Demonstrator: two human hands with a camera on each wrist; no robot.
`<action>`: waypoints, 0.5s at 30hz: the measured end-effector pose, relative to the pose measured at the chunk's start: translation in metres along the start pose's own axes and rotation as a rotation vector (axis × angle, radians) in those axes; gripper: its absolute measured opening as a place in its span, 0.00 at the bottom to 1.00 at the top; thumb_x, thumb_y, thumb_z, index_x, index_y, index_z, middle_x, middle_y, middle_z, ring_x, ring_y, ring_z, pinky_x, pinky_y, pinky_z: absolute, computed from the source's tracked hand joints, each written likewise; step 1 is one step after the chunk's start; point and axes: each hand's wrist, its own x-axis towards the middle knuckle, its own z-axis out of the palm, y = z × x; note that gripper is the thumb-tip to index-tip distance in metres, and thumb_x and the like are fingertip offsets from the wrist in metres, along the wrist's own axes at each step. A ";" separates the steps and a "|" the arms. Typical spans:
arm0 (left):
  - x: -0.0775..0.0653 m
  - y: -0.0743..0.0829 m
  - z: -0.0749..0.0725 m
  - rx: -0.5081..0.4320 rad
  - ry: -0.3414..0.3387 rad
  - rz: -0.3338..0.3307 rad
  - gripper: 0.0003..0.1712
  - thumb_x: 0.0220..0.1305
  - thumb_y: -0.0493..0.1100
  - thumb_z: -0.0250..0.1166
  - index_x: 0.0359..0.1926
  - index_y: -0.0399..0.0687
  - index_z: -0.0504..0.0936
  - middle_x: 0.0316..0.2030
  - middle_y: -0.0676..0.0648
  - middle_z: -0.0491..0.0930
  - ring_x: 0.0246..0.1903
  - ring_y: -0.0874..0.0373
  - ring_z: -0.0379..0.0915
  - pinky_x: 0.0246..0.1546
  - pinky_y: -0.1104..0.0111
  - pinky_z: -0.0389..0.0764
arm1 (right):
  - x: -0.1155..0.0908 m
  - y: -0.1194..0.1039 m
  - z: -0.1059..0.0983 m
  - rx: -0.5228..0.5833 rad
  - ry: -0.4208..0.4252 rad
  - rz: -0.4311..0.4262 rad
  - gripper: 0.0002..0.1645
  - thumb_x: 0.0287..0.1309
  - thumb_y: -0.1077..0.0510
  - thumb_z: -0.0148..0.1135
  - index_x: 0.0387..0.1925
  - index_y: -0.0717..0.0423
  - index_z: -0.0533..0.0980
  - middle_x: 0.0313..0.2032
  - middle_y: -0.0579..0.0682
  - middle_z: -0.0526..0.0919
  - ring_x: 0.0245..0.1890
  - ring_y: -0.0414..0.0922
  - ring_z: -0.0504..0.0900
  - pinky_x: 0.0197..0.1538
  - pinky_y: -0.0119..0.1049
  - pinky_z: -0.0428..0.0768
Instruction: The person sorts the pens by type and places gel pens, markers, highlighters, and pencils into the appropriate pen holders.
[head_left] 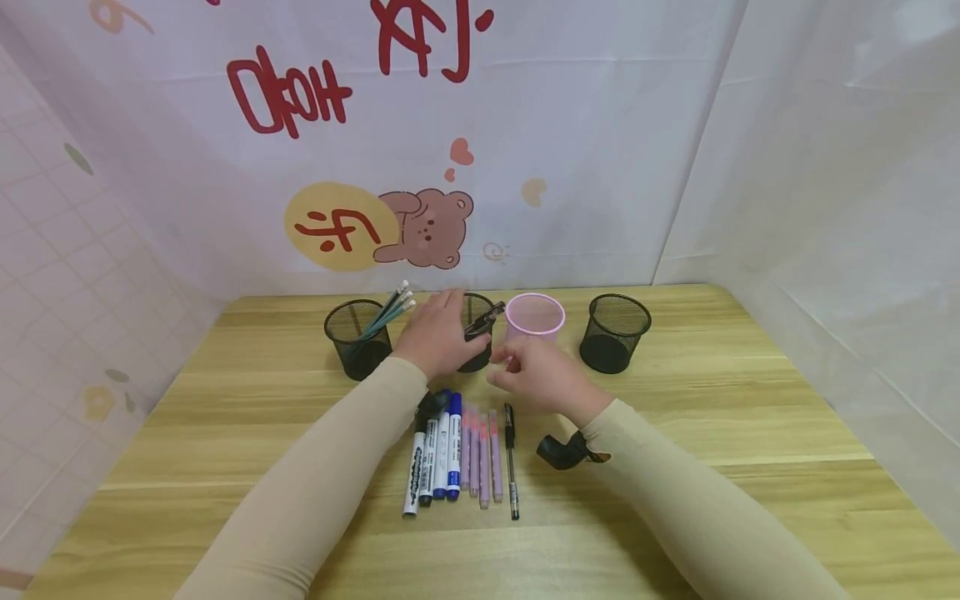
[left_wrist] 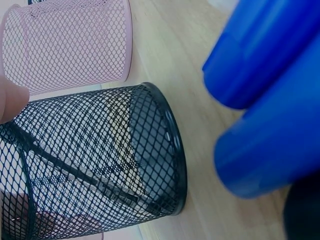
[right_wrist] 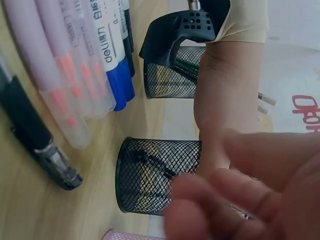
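My left hand holds a black mesh pen cup, its thumb on the near side by the rim. Black pens lean inside that cup, tops sticking out above the rim; in the left wrist view a pen slants down through the mesh. My right hand hovers just in front of the pink mesh cup, thumb and fingers loosely bent with nothing seen between them. A black-capped gel pen lies on the table below the right hand.
Several light purple pens and white markers with blue or black caps lie in a row. Another black mesh cup at the left holds pencils. A further black mesh cup stands at the right. Behind hangs a printed cloth.
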 end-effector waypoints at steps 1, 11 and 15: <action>0.000 0.000 0.000 0.001 0.002 0.000 0.55 0.67 0.70 0.63 0.81 0.42 0.58 0.79 0.40 0.63 0.79 0.45 0.58 0.80 0.48 0.60 | -0.001 0.000 0.000 -0.023 -0.031 0.002 0.17 0.65 0.55 0.72 0.49 0.61 0.85 0.34 0.49 0.89 0.32 0.40 0.83 0.39 0.36 0.83; 0.001 0.000 0.001 0.004 0.006 0.002 0.55 0.67 0.70 0.63 0.81 0.42 0.58 0.79 0.40 0.62 0.80 0.44 0.57 0.80 0.48 0.60 | -0.003 0.006 0.011 -0.213 -0.223 0.124 0.20 0.59 0.50 0.77 0.47 0.56 0.84 0.36 0.48 0.89 0.37 0.45 0.83 0.53 0.48 0.84; 0.000 0.000 0.000 0.008 0.003 -0.001 0.55 0.67 0.71 0.62 0.81 0.42 0.58 0.79 0.40 0.62 0.80 0.44 0.57 0.80 0.48 0.60 | -0.003 0.007 0.014 -0.226 -0.234 0.129 0.22 0.55 0.49 0.79 0.46 0.55 0.83 0.33 0.48 0.88 0.36 0.45 0.82 0.53 0.48 0.84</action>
